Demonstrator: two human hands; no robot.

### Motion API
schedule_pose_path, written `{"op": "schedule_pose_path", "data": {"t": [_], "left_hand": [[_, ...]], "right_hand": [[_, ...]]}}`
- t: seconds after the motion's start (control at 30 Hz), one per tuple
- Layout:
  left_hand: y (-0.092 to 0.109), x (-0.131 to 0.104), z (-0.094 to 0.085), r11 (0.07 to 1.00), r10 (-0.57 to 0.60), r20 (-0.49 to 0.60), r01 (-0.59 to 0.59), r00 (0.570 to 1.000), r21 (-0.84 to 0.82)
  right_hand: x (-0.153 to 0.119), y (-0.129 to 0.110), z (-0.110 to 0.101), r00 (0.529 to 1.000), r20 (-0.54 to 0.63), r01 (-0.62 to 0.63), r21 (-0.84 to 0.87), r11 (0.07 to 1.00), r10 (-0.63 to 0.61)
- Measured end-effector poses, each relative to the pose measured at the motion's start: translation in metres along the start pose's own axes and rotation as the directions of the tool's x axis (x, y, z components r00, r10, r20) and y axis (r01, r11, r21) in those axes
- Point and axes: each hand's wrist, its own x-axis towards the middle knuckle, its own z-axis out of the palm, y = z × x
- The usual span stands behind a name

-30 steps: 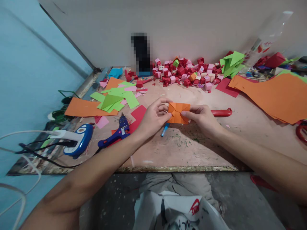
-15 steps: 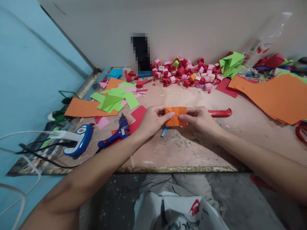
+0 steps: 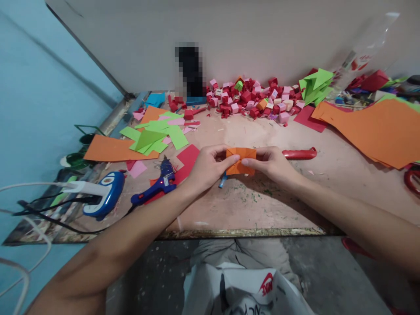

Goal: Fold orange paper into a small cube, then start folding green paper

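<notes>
A small creased square of orange paper is held up between both hands above the middle of the table. My left hand pinches its left side, thumb on the front and fingers behind. On the right side my right hand grips it the same way, its thumb lying on the folds near the centre. The two thumb tips are close together. Under the paper, a blue stick-like object lies partly hidden. A red-handled tool rests just beyond my right hand, its other end out of sight.
Many red and pink paper cubes are heaped at the back. Left are green strips, a blue glue gun and a blue power adapter with cables. Large orange sheets and a clear bottle are at right.
The thumbs have shifted slightly on the orange paper, my right thumb a little to the left. The view has moved slightly; both hands still hold the paper.
</notes>
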Motion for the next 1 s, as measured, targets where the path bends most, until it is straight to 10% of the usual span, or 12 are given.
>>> {"op": "schedule_pose_path", "data": {"t": [0.47, 1.0], "left_hand": [[-0.0011, 0.0017, -0.0004, 0.999, -0.034, 0.05, 0.035, 0.998, -0.017], [0.0038, -0.0024, 0.0011, 0.999, -0.027, 0.118, 0.022, 0.993, 0.042]], "right_hand": [[-0.0017, -0.0019, 0.0011, 0.992, -0.023, 0.116, -0.198, 0.973, -0.123], [0.0006, 0.0033, 0.0006, 0.995, -0.004, 0.095, -0.057, 0.994, -0.096]]}}
